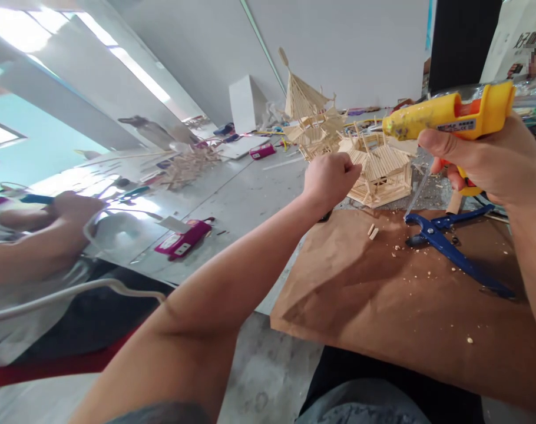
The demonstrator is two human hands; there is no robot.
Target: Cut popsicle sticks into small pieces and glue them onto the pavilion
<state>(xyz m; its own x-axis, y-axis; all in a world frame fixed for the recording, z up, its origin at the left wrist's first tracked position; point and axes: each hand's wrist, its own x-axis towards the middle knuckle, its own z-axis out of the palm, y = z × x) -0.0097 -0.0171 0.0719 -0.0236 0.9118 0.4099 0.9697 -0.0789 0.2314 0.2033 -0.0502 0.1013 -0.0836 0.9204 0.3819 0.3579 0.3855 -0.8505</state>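
My right hand [480, 153] grips a yellow glue gun [444, 118] at the upper right, its nozzle pointing left toward a small wooden stick model [383, 165]. Close in front of that model is my left hand [332, 179], its fingers curled together; whatever they may hold is hidden. Behind it stands a taller stick model with a pointed roof [307, 103]. Blue cutting pliers [453, 247] lie with handles spread on brown paper [338, 282], below the glue gun. Two short stick pieces [373, 232] rest on the paper near the model.
At the left, another person's hand [78, 206] is near a blue-handled tool. Magenta boxes [184, 238] sit on the grey table [245, 194], with a heap of sticks [188, 165] farther back. A white cable [73, 297] crosses the lower left.
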